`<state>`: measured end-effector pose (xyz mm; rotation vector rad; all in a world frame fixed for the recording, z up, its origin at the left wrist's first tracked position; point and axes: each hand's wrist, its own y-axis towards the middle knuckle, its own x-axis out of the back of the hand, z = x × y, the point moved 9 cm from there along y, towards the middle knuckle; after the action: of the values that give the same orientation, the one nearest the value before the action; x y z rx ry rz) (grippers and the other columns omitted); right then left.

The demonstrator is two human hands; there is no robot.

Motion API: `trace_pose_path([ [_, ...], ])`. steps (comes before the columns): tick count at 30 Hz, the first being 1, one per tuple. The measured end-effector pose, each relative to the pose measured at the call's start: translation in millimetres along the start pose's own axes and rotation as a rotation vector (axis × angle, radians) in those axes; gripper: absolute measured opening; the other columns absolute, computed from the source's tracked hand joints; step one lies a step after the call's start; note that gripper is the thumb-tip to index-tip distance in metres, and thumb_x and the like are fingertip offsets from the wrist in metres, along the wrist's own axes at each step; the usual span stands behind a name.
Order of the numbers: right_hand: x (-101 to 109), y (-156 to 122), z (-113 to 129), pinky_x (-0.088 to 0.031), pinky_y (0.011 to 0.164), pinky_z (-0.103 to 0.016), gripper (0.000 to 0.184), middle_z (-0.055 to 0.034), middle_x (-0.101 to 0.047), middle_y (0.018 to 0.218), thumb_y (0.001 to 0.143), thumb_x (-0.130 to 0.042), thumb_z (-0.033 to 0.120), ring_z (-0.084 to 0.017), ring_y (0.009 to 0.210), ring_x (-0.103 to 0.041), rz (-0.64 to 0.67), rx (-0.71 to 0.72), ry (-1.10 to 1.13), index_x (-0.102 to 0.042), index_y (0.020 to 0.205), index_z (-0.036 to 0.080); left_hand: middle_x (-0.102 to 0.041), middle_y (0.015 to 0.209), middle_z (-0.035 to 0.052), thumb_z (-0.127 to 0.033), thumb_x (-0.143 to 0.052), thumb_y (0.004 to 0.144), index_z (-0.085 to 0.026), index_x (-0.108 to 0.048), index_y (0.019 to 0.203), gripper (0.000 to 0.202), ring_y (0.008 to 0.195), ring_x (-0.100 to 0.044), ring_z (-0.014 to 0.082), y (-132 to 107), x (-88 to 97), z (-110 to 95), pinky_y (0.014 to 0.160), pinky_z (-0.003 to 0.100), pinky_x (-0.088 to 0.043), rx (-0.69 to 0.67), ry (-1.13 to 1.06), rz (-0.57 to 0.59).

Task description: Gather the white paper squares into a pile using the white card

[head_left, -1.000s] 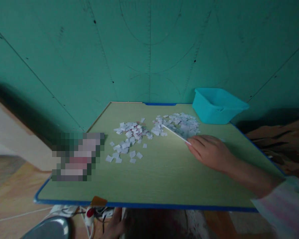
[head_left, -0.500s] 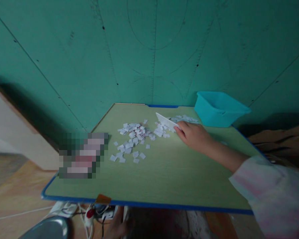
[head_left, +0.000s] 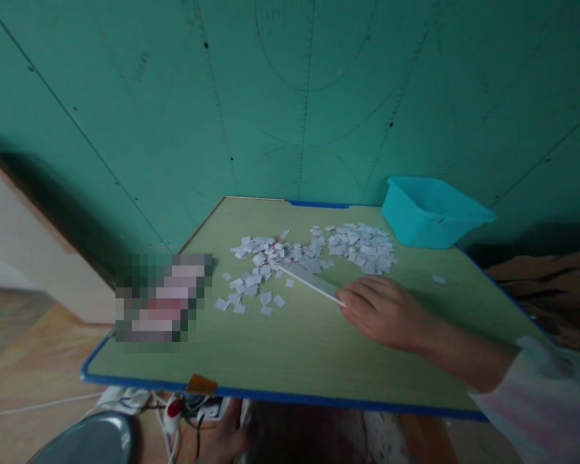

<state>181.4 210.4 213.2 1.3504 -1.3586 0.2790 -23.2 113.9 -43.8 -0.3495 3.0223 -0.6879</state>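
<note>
My right hand (head_left: 384, 312) rests on the green table (head_left: 290, 348) and grips a thin white flat card (head_left: 309, 283) by its near end. The card's far end points left into a heap of several small white paper squares (head_left: 261, 264). A second heap of paper squares (head_left: 362, 245) lies farther back, to the right of the card. My left hand (head_left: 222, 438) shows only partly below the table's front edge, its fingers unclear.
A teal plastic tub (head_left: 432, 209) stands at the back right corner. A lone paper square (head_left: 439, 279) lies near the right edge. A blurred-out patch (head_left: 162, 296) covers the table's left side. Cables and a power strip (head_left: 193, 409) lie under the front edge. A green wall stands behind.
My right hand drew the card back toward me and to the left, from the far heap to the near end of the left heap. The far squares now lie uncovered.
</note>
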Motion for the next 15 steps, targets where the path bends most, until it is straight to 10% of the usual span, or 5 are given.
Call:
trace_pose_path([
  [15, -2.8, -35.8, -80.8, -0.034, 0.053, -0.027, 0.027, -0.0048, -0.064, 0.061, 0.091, -0.039, 0.027, -0.015, 0.052, -0.057, 0.066, -0.369, -0.232, -0.058, 0.076, 0.016, -0.072, 0.073, 0.0021, -0.021, -0.064, 0.045, -0.028, -0.059, 0.068, 0.024, 0.115, -0.052, 0.0342, 13.9, 8.6, 4.8, 0.098, 0.046, -0.04, -0.039, 0.107, -0.1],
])
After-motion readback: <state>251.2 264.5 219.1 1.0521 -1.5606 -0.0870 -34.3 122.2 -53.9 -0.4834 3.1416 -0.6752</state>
